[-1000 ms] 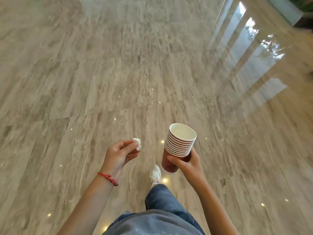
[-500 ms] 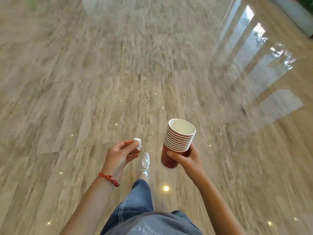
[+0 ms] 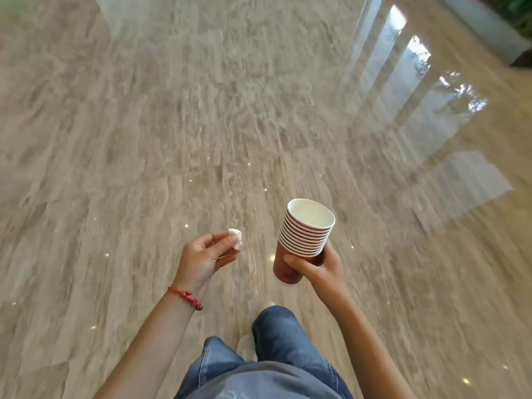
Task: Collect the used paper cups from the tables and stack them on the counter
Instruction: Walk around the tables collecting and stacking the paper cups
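We curl our right hand (image 3: 319, 269) round the lower part of a stack of paper cups (image 3: 302, 240), red outside and white inside, nested and tilted slightly, held in the air over the floor (image 3: 144, 139). Our left hand (image 3: 204, 257) pinches a small crumpled white wad (image 3: 235, 238) between thumb and fingertips, just beside the cups but apart from them. A red bracelet (image 3: 186, 297) circles the left wrist. Below, our blue jeans (image 3: 276, 341) show above the glossy streaked stone, which mirrors bright windows at right.
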`<act>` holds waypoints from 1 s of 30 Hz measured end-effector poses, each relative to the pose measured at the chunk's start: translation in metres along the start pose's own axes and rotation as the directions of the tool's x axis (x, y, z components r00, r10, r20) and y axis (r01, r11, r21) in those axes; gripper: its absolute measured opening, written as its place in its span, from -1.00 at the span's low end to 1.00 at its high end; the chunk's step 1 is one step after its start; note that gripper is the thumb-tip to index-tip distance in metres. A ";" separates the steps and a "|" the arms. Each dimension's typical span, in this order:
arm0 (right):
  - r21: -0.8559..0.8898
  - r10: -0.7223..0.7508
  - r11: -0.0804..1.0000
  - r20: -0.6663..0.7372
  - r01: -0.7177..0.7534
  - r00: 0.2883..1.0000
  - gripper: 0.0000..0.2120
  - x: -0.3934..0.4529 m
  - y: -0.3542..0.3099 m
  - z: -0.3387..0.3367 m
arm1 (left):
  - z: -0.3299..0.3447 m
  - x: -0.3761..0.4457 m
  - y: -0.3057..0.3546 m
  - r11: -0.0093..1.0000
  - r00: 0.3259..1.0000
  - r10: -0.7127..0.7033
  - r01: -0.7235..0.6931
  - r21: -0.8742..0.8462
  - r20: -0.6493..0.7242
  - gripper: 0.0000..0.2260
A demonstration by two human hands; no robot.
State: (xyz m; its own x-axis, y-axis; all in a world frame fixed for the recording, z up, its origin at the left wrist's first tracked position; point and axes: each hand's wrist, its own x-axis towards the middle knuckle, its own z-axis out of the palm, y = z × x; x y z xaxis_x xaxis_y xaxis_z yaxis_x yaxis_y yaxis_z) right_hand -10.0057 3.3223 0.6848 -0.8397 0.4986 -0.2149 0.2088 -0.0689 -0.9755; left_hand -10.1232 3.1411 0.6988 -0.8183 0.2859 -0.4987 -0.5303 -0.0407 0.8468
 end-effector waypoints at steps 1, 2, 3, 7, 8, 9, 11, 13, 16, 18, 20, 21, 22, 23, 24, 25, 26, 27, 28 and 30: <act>0.004 0.001 1.000 -0.004 -0.001 1.000 -0.61 0.020 -0.003 0.000 | 0.007 0.019 0.007 1.000 1.000 -0.003 0.003 0.002 0.000 -0.87; 0.006 0.005 1.000 -0.008 -0.005 1.000 -0.61 0.041 -0.005 0.000 | 0.015 0.038 0.014 1.000 1.000 -0.006 0.006 0.004 0.001 -0.88; 0.005 0.011 1.000 -0.011 -0.011 1.000 -0.60 0.064 -0.008 0.000 | 0.023 0.058 0.022 1.000 1.000 -0.009 0.009 0.007 0.002 -0.88; 0.011 0.007 1.000 -0.005 -0.007 1.000 -0.60 0.161 -0.017 -0.004 | 0.059 0.141 0.055 1.000 1.000 0.005 -0.006 0.015 0.017 -0.93; 0.018 0.007 1.000 -0.008 -0.007 1.000 -0.60 0.186 -0.022 -0.006 | 0.068 0.161 0.066 1.000 1.000 0.005 -0.006 0.018 0.019 -0.93; 0.017 0.003 1.000 -0.014 -0.003 1.000 -0.61 0.211 -0.030 -0.008 | 0.078 0.181 0.078 1.000 1.000 0.005 -0.005 0.016 0.022 -0.93; 0.013 -0.009 1.000 -0.021 0.009 1.000 -0.62 0.261 -0.046 -0.014 | 0.097 0.219 0.102 1.000 1.000 -0.001 0.001 0.017 0.028 -0.92; 0.024 -0.013 1.000 -0.035 0.014 0.999 -0.61 0.307 -0.063 -0.021 | 0.117 0.255 0.126 1.000 0.999 -0.009 0.009 0.016 0.031 -0.91; 0.033 -0.018 0.999 -0.068 0.021 0.998 -0.60 0.365 -0.084 -0.030 | 0.143 0.305 0.157 1.000 0.999 -0.009 0.009 0.018 0.038 -0.88; 0.039 -0.012 0.999 -0.084 0.016 0.996 -0.60 0.396 -0.093 -0.035 | 0.157 0.335 0.173 1.000 0.999 -0.010 0.009 0.026 0.050 -0.88; 0.042 0.003 0.999 -0.100 0.002 0.995 -0.61 0.423 -0.097 -0.039 | 0.173 0.364 0.186 0.999 0.997 -0.019 0.016 0.038 0.070 -0.89; 0.041 0.013 0.999 -0.109 -0.008 0.994 -0.61 0.436 -0.098 -0.042 | 0.181 0.379 0.191 0.999 0.996 -0.029 0.026 0.043 0.079 -0.90; 0.042 0.022 0.999 -0.120 -0.017 0.992 -0.61 0.449 -0.098 -0.044 | 0.189 0.394 0.196 0.998 0.995 -0.040 0.036 0.048 0.090 -0.91; 0.045 0.030 0.999 -0.135 -0.024 0.990 -0.61 0.462 -0.098 -0.047 | 0.198 0.410 0.202 0.998 0.993 -0.051 0.046 0.052 0.107 -0.91; 0.048 0.038 0.998 -0.153 -0.031 0.988 -0.61 0.475 -0.099 -0.050 | 0.208 0.425 0.207 0.997 0.990 -0.062 0.054 0.061 0.129 -0.91; 0.052 0.044 0.998 -0.172 -0.035 0.984 -0.60 0.489 -0.100 -0.054 | 0.219 0.442 0.213 0.996 0.986 -0.069 0.058 0.073 0.152 -0.91; 0.057 0.047 0.998 -0.190 -0.037 0.981 -0.59 0.503 -0.101 -0.057 | 0.229 0.459 0.219 0.994 0.982 -0.072 0.057 0.089 0.175 -0.91; 0.064 0.050 0.997 -0.209 -0.038 0.977 -0.58 0.518 -0.103 -0.061 | 0.240 0.477 0.225 0.993 0.978 -0.075 0.055 0.107 0.197 -0.91; 0.072 0.053 0.997 -0.232 -0.037 0.971 -0.58 0.533 -0.105 -0.065 | 0.252 0.494 0.232 0.991 0.972 -0.080 0.054 0.122 0.221 -0.92; 0.078 0.048 0.997 -0.292 -0.026 0.955 -0.56 0.564 -0.112 -0.073 | 0.276 0.530 0.245 0.987 0.957 -0.097 0.058 0.147 0.275 -0.95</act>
State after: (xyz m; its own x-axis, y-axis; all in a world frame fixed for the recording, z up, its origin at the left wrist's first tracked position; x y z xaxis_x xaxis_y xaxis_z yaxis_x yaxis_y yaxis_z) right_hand -10.4665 3.6740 0.6764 -0.6455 0.7255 -0.2386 0.1910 -0.1491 -0.9702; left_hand -10.6257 3.5471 0.6933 -0.6706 0.5404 -0.5082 -0.5381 0.1172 0.8347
